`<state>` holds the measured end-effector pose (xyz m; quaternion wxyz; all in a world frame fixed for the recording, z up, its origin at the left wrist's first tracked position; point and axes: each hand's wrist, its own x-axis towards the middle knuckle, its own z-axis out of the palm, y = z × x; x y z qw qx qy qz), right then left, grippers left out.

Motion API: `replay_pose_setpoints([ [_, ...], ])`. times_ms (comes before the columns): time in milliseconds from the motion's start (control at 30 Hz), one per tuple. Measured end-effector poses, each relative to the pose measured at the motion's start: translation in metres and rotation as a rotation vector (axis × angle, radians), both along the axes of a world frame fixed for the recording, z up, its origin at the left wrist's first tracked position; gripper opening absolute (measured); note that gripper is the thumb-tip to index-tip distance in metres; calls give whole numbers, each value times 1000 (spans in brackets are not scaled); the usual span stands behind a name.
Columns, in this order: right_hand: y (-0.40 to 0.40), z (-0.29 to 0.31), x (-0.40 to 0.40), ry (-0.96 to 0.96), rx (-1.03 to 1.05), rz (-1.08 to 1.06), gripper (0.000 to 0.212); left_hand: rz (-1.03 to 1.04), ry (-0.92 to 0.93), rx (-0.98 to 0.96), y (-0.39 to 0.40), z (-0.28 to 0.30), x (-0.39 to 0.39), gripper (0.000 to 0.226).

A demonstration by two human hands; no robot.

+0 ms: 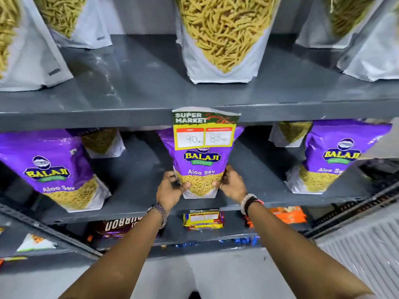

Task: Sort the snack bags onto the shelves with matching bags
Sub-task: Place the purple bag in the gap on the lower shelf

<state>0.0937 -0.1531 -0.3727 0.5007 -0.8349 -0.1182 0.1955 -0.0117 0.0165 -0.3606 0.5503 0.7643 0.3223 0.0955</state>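
A purple Balaji Aloo Sev bag (201, 167) stands upright in the middle of the grey middle shelf (133, 201). My left hand (170, 189) grips its lower left corner and my right hand (232, 184) grips its lower right corner. A supermarket price tag (205, 129) hanging from the upper shelf edge covers the bag's top. Two matching purple bags stand on the same shelf, one at the left (51, 167) and one at the right (336, 156).
White bags of yellow sev (224, 37) stand on the upper shelf (138, 87), and smaller ones (101, 143) sit behind the purple bags. Biscuit packs (204, 220), a brown pack (121, 228) and an orange pack (289, 215) lie on the lower shelf. A ribbed panel (367, 251) stands at the right.
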Motion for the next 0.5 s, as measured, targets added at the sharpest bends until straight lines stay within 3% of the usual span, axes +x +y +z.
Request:
replay_pose_setpoints([
  [500,-12,19,8,-42,-19,42,52,50,-1,-40,-23,14,9,54],
])
